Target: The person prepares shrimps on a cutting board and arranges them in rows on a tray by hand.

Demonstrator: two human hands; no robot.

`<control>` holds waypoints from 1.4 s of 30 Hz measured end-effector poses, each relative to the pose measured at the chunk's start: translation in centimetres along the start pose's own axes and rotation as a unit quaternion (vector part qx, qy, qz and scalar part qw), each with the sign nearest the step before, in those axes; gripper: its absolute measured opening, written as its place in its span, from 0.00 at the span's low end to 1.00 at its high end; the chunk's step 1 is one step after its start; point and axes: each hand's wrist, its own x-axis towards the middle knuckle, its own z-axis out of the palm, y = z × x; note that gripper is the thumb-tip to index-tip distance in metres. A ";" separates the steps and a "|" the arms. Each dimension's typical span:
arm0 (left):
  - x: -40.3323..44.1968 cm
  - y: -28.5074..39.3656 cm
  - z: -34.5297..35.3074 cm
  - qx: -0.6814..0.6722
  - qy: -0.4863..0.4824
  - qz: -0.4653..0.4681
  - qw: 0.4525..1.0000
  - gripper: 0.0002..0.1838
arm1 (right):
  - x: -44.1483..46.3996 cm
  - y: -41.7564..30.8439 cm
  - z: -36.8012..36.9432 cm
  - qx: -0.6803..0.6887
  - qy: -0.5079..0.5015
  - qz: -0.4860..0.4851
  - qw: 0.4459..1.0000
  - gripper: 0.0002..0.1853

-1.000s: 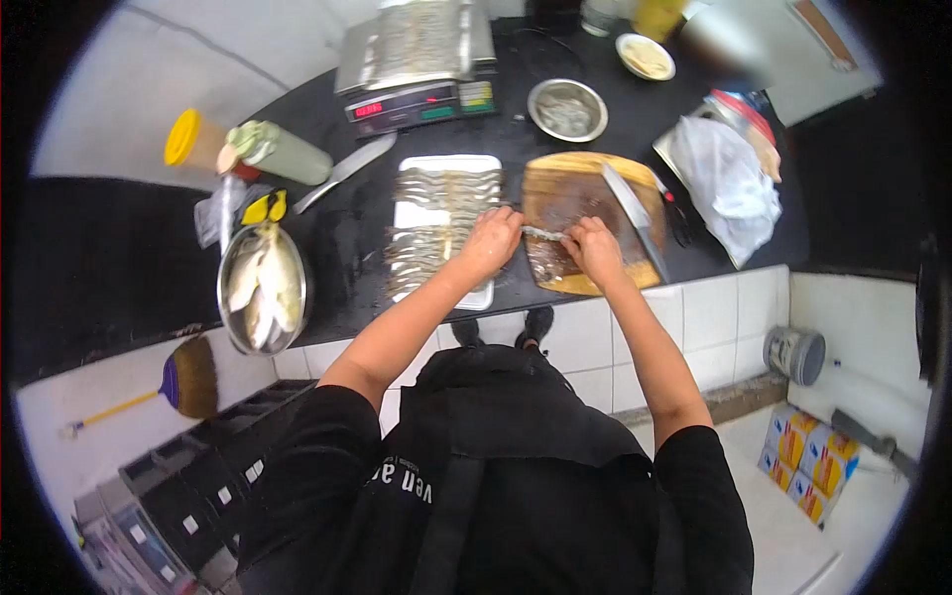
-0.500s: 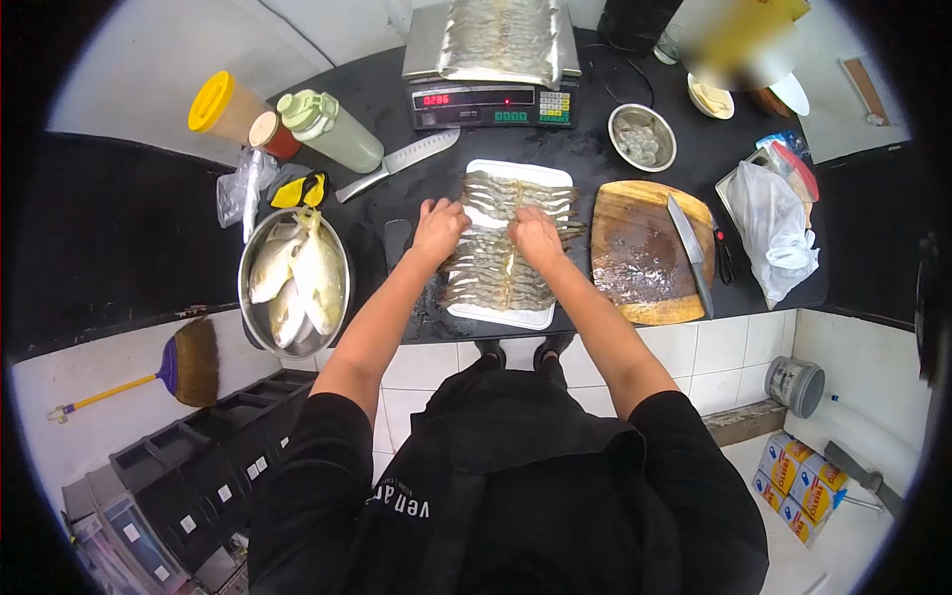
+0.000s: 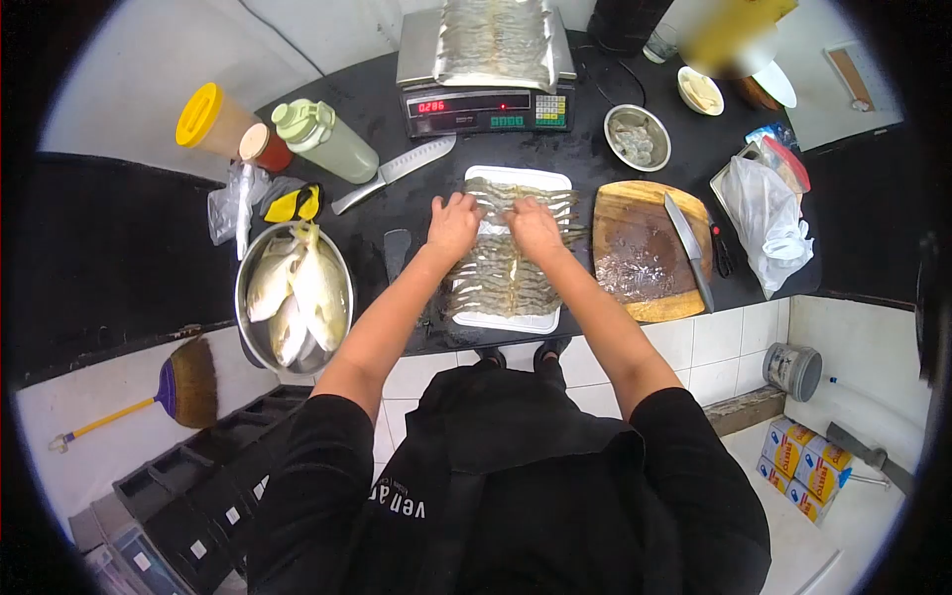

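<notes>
A white tray holds two columns of grey shrimp laid side by side. Over its upper left part is my left hand, its fingers bent at the shrimp. My right hand reaches over the tray's middle with its fingers curled down. Whatever lies under the fingertips of both hands is too small to make out. To the right of the tray lies a wooden cutting board, wet and stained, with a knife along its right side.
A scale bearing more shrimp stands behind the tray. Around are a steel bowl of shrimp, a basin of fish, a second knife, a green bottle, black-and-red scissors and a white plastic bag.
Both hands have gone from the cutting board, where they held a shrimp, to the tray. Since the middle frame they have shifted slightly over its upper part. The view has swung left.
</notes>
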 end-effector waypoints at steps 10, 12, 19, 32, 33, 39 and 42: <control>1.4 -0.5 2.4 0.077 -0.021 0.050 0.996 0.09 | 1.6 0.0 2.5 -0.025 -0.003 -0.014 1.000 0.09; 1.2 -0.3 0.7 0.044 -0.010 0.045 0.998 0.09 | 1.4 0.0 1.0 0.023 -0.014 -0.002 1.000 0.08; 3.2 9.3 -2.4 -0.164 0.025 0.053 0.985 0.10 | -8.2 6.3 -7.9 0.174 0.074 0.012 0.982 0.11; 5.7 28.4 4.8 -0.195 0.053 0.137 0.970 0.17 | -25.3 19.6 -6.0 0.131 0.101 0.145 0.976 0.20; 5.9 28.9 5.0 -0.193 0.049 0.141 0.970 0.17 | -25.6 19.7 -5.8 0.135 0.103 0.150 0.974 0.20; 7.7 31.5 6.9 -0.251 0.000 0.205 0.946 0.11 | -25.3 20.5 -5.6 0.137 0.084 0.129 0.979 0.10; 7.7 31.6 7.0 -0.293 0.013 0.182 0.938 0.08 | -25.0 21.0 -4.9 0.148 0.101 0.120 0.977 0.06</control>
